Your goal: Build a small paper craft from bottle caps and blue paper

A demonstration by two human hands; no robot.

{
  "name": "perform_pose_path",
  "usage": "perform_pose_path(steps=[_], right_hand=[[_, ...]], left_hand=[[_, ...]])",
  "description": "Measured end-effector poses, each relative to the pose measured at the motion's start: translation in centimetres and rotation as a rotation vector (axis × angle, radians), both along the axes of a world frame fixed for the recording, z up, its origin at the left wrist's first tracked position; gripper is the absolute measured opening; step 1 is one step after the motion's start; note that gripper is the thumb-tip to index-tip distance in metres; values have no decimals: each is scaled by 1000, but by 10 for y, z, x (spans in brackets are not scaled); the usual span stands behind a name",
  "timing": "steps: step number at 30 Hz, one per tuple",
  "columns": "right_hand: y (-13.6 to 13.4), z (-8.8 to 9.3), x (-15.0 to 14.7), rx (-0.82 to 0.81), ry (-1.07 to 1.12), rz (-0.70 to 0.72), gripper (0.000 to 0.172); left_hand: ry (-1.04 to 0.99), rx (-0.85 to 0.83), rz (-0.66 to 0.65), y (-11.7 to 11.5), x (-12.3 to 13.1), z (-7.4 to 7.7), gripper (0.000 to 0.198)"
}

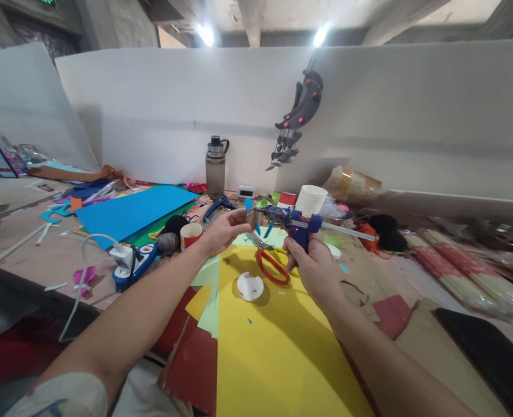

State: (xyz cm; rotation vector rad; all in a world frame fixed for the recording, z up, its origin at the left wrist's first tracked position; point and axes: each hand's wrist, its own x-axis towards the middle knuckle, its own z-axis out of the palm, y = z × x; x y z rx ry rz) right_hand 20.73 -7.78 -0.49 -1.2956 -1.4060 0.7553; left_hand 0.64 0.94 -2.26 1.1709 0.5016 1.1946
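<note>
My right hand (309, 263) is wrapped around the handle of a blue hot glue gun (299, 227), with a glue stick (347, 230) sticking out of its back. The nozzle points left, toward my left hand (227, 231). There my fingers pinch a small craft piece with blue paper petals (248, 204); its lower part is partly hidden, and I cannot tell whether the nozzle touches it. Below the glue gun lie scissors with orange-red handles (274, 269) and a yellow-handled pair. A cut white paper disc (250, 286) rests on a yellow sheet (278, 347).
A paper cup (191, 234), yarn balls (168, 243) and a blue sheet (135, 208) lie left. A water bottle (215, 168) and stacked white cups (311, 201) stand behind. A power strip (135, 266) trails a white cable. Wrapped stick bundles (456, 266) lie right.
</note>
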Motion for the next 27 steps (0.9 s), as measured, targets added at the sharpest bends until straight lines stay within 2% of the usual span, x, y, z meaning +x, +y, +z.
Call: perform_pose_path(steps=[4, 9, 13, 18, 27], right_hand=[[-1, -2, 0, -6, 1, -4, 29], [0, -3, 0, -18, 6, 12, 29], [-1, 0, -1, -10, 21, 6, 28], [-3, -2, -1, -3, -34, 30, 29], [-4, -5, -1, -38, -104, 11, 32]], left_hand=[[17, 34, -42, 0, 0, -1, 44], [-14, -12, 13, -1, 0, 0, 44], [14, 16, -40, -3, 1, 2, 43], [-14, -34, 28, 0, -2, 1, 45], [-12, -18, 122, 5, -1, -3, 45]])
